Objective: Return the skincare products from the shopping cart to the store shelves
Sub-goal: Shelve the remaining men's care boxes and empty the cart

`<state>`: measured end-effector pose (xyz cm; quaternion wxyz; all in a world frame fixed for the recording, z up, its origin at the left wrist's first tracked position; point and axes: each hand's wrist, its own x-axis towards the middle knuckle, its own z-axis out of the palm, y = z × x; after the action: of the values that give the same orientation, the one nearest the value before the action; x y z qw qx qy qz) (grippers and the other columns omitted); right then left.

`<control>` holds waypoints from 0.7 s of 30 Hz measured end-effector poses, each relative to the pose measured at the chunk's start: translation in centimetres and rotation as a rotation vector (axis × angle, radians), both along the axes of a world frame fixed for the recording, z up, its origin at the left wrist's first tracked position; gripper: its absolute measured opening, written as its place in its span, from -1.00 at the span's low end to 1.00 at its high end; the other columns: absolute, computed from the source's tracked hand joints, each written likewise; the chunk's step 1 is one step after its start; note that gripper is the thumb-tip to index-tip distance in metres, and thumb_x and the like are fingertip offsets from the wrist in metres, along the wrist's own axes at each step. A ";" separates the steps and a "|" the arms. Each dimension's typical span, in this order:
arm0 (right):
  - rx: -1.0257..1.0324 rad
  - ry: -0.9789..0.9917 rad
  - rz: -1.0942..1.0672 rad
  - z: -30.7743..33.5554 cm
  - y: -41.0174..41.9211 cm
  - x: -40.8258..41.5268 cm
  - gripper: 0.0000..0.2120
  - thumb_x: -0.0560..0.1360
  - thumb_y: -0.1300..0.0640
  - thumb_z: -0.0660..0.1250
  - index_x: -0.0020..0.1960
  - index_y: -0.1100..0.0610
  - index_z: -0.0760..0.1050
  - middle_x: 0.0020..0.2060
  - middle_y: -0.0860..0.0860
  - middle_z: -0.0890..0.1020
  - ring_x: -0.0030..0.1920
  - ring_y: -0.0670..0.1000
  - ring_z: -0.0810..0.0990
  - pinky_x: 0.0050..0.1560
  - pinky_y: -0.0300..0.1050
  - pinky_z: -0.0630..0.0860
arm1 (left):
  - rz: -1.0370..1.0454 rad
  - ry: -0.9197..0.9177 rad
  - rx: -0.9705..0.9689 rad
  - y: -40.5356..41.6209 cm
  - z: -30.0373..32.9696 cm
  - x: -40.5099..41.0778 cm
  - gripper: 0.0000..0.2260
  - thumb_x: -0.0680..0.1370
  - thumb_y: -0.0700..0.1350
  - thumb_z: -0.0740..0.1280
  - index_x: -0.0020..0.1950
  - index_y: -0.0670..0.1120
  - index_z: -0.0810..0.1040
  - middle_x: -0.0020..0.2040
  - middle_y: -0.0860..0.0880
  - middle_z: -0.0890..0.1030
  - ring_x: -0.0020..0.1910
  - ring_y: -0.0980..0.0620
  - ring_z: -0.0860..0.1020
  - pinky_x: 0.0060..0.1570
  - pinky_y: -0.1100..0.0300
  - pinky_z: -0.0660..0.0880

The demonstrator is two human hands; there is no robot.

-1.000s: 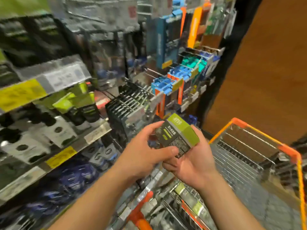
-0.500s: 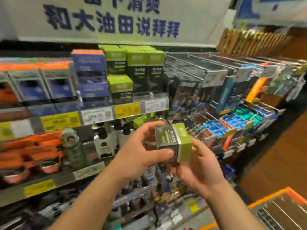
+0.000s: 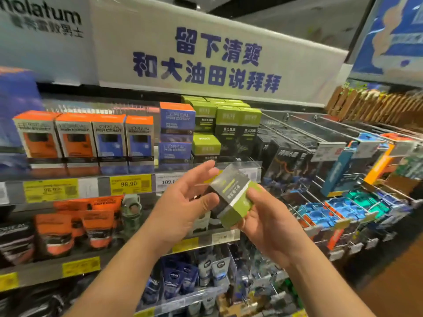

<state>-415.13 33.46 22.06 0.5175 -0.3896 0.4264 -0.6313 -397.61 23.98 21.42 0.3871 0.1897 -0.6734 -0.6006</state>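
Observation:
A small dark and green skincare box (image 3: 231,197) sits tilted between both hands at chest height in front of the shelves. My left hand (image 3: 183,202) holds its dark left side, thumb in front and fingers stretched up behind it. My right hand (image 3: 263,216) cups the green lower end from below, thumb on the front face. Matching green boxes (image 3: 206,145) stand on the upper shelf (image 3: 206,177) just behind the hands, beside taller green and black cartons (image 3: 238,124). The shopping cart is out of view.
Orange and blue L'Oreal boxes (image 3: 91,136) fill the upper shelf's left part. Orange tubes (image 3: 75,225) lie on the shelf below, Nivea tubes (image 3: 183,277) lower down. Peg hooks with blue packs (image 3: 338,207) jut out at right. A white banner (image 3: 206,60) hangs overhead.
The view has swung up from the orange cart to the shelves. The box has risen a little and tipped over, its green end now low in my right hand. Left fingers have straightened.

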 end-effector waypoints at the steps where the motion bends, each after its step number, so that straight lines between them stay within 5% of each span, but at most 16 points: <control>1: -0.011 0.028 -0.006 0.1 -0.2 0.1 -0.17 0.41 -0.11 0.55 0.48 0.30 0.35 0.38 0.40 0.48 0.20 0.27 0.53 0.08 0.17 0.48 | 0.018 0.018 0.019 -0.1 0.1 0.1 -0.38 0.37 0.07 0.45 0.44 0.18 0.48 0.29 0.25 0.62 0.25 0.21 0.60 0.05 0.31 0.58; 7: -0.074 0.018 -0.025 0.1 -1.1 -0.1 -0.26 0.36 0.15 0.55 0.45 0.25 0.33 0.29 0.31 0.60 0.31 0.40 0.56 0.29 0.27 0.55 | 0.079 0.055 0.159 -0.3 0.5 -0.6 -0.51 0.44 0.12 0.42 0.38 0.12 0.52 0.23 0.04 0.67 0.09 0.02 0.70 -0.11 0.07 0.67; 10: -0.069 -0.012 -0.042 0.2 -1.6 -0.2 -0.22 0.36 0.21 0.57 0.49 0.22 0.29 0.30 0.33 0.59 0.34 0.39 0.54 0.27 0.18 0.57 | 0.063 0.061 0.200 -0.4 0.7 -1.0 -0.55 0.48 0.10 0.40 0.38 0.13 0.51 0.18 0.00 0.69 0.07 0.01 0.71 -0.16 0.07 0.66; 16: -0.079 -0.034 -0.081 0.3 -2.2 -0.2 -0.31 0.41 0.29 0.48 0.48 0.17 0.30 0.27 0.30 0.61 0.23 0.26 0.65 0.12 0.04 0.63 | 0.033 0.085 0.237 -0.8 0.7 -1.9 -0.44 0.48 0.08 0.41 0.48 0.11 0.44 0.23 0.01 0.68 0.13 0.03 0.69 0.06 -0.04 0.67; 21: -0.083 -0.042 -0.100 0.6 -2.9 -0.9 -0.30 0.41 0.29 0.50 0.49 0.13 0.32 0.33 0.33 0.55 0.25 0.28 0.64 0.14 0.07 0.62 | 0.014 0.139 0.281 -1.6 1.1 -2.4 -0.43 0.43 0.03 0.45 0.44 0.14 0.47 0.17 0.00 0.70 0.12 -0.01 0.70 -0.01 0.04 0.67</control>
<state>-415.99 30.61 22.65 0.4776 -0.3754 0.4079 -0.6816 -399.99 22.38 22.50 0.4065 0.2044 -0.5531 -0.6979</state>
